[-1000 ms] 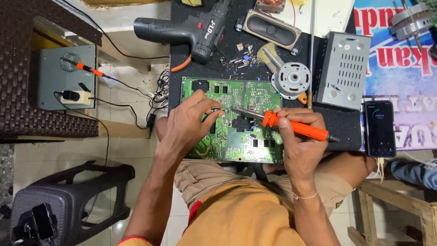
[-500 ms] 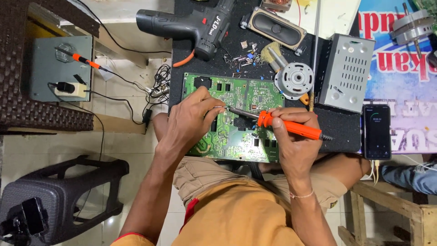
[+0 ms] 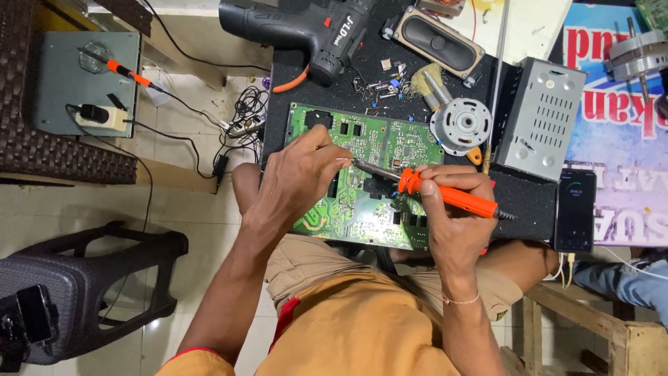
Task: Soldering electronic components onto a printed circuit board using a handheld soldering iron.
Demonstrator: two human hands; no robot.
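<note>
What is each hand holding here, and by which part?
The right hand grips an orange soldering iron by its handle. The left hand pinches a thin wire at its end, over the green circuit board.

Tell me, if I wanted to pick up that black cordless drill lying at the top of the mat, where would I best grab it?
Probably by the handle. The drill lies flat on the black mat, its long body running left to right and its handle jutting toward the green circuit board. Come straight down from above and wrap the handle where it meets the body; loose small parts lie to its right.
</note>
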